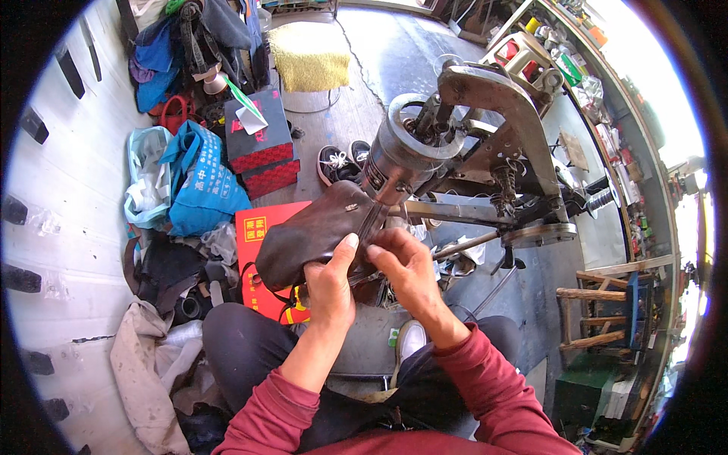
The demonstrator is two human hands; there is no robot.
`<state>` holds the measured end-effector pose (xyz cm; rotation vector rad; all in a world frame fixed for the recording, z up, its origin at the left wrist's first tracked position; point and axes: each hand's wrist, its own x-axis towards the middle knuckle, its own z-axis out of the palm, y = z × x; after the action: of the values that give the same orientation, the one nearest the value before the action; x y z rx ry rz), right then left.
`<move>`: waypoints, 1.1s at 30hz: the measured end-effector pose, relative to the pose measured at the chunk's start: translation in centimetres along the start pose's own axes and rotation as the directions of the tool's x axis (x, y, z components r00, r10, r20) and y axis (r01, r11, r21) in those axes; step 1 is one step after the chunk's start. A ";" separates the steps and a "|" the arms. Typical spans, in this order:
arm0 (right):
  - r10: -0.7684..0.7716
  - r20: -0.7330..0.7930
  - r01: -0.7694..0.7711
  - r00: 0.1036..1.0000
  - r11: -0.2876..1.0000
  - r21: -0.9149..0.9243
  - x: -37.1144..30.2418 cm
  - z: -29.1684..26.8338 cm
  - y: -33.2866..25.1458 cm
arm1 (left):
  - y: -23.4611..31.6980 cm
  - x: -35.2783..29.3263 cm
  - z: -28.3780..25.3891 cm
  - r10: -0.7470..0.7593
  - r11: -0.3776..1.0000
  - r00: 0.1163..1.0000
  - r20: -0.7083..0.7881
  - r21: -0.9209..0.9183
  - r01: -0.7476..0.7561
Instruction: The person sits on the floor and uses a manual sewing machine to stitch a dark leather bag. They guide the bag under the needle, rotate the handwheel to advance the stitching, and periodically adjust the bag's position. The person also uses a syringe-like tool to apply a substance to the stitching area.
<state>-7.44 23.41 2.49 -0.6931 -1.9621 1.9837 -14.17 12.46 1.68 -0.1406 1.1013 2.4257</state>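
Dark-brown smooth leather bag (315,235), soft-bodied, located in front of the seated person, its far end against the machine. Surroundings and details, by descending size:

Worn grey-metal stitching machine (523,114), with curved upper arm and an upright ring-topped metal cylinder (387,163); foot of the cylinder meets the bag, exact contact hidden by the leather.

Bag, orientation: long axis diagonal, lower left to upper right. Rounded, bulging end points lower left; narrower end points upper right, toward the cylinder. Underside and interior out of sight; dark strip along the right edge, zip or seam, cannot be told.

Flat red cardboard piece (250,227) with yellow markings, below and left of the bag, partly covered by it.

Left hand (331,292): closed on the near edge of the bag, thumb on top, fingers curled beneath and mostly hidden.

Right hand (409,265): half-curled at the right edge, thumb and forefinger almost together; whether they grip the leather or something thin, cannot be told.

Small pale metal fitting (351,206), on the bag's upper face near the cylinder; form too small to make out.
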 end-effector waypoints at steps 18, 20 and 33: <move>-0.509 -0.032 0.311 0.860 0.573 -0.758 -4.9 -5.8 -7.4 | -0.3 0.8 0.8 -0.006 0.967 1.000 -0.017 -0.256 0.001; -0.488 0.002 0.316 0.873 0.563 -0.764 -4.5 -5.2 -8.2 | -0.3 1.0 1.0 0.010 0.966 1.000 -0.008 -0.257 -0.012; -0.410 0.196 0.389 0.891 0.467 -0.794 2.3 -3.5 -8.2 | -0.5 0.8 0.7 0.102 0.991 0.993 -0.054 -0.080 -0.107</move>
<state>-8.75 28.01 10.33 -0.3287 -2.6939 0.6824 -14.55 13.55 1.60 -0.1747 1.0543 2.5753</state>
